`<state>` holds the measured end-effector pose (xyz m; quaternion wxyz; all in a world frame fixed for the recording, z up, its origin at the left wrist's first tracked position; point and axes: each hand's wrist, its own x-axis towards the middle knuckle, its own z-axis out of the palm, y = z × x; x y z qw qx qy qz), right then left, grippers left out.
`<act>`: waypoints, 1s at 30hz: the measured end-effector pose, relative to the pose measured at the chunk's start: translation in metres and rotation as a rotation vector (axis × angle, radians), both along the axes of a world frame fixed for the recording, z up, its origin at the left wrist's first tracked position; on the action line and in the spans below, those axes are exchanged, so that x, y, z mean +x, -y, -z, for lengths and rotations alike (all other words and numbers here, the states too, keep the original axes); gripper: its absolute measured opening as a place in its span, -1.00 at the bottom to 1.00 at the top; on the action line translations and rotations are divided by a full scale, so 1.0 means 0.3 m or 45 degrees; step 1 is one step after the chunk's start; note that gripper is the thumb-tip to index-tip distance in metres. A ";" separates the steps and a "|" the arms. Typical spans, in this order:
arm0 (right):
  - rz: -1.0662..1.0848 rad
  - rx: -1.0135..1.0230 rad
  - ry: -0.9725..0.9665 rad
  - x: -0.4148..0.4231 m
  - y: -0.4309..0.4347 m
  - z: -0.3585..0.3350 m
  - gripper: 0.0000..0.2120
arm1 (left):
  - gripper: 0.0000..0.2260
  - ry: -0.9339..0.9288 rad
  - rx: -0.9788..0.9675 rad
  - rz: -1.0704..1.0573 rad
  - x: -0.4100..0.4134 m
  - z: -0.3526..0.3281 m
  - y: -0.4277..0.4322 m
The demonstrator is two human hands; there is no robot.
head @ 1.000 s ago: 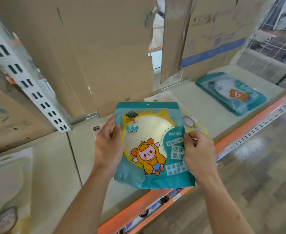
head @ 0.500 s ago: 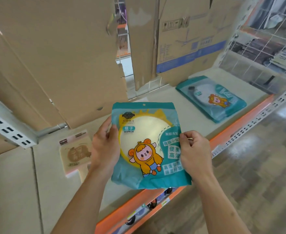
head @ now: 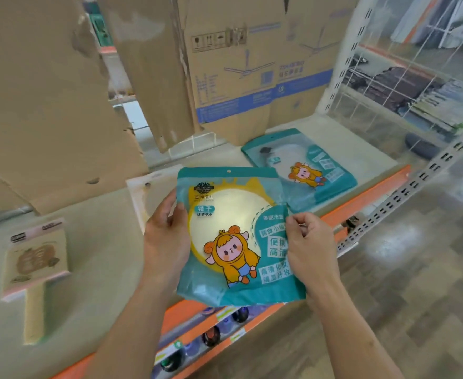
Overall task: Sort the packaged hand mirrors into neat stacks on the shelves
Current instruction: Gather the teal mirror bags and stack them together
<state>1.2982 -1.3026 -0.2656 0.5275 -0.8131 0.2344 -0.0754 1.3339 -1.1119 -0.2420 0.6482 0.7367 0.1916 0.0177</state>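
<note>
A glossy, flat teal mirror pouch (head: 233, 236) is held upright above the front of the smooth beige shelf (head: 110, 242). It has a hang hole at its top edge and a round pale window ringed in yellow. It also carries the word MIRROR and a cartoon child in an orange, ram-horned hood. The left hand (head: 167, 236) grips its left edge, thumb on the front and fingers behind. The right hand (head: 311, 250) pinches the right edge with curled fingers, so the pouch spans between both hands. A matching teal pouch (head: 320, 170) lies flat further back on the right, near a printed cardboard box (head: 252, 64). A square, handled mirror in pink-edged wrapping (head: 33, 261) lies flat at the far left.
</note>
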 end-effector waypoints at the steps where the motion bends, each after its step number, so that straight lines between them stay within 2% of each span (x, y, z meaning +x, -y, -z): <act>1: -0.012 -0.008 0.001 0.002 0.027 0.003 -0.81 | -0.72 -0.009 -0.007 -0.007 -0.001 0.005 0.026; 7: -0.080 -0.026 0.010 0.013 0.186 0.017 -0.82 | -0.74 0.003 0.034 0.007 -0.010 0.031 0.162; 10: -0.103 -0.020 0.003 0.031 0.237 0.027 -0.84 | -0.68 -0.034 0.088 0.024 -0.013 0.048 0.197; 15: -0.158 -0.018 -0.015 0.085 0.309 0.028 -0.84 | -0.77 -0.041 0.089 -0.038 0.024 0.040 0.264; 22: -0.171 -0.194 0.064 0.261 0.488 0.028 -0.82 | -0.78 -0.005 -0.020 -0.006 0.170 0.072 0.444; 27: -0.247 -0.400 0.061 0.394 0.617 0.022 -0.79 | -0.78 -0.035 0.076 0.035 0.278 0.110 0.538; 30: -0.284 -0.438 0.088 0.448 0.657 0.010 -0.79 | -0.71 -0.100 0.150 0.068 0.321 0.137 0.574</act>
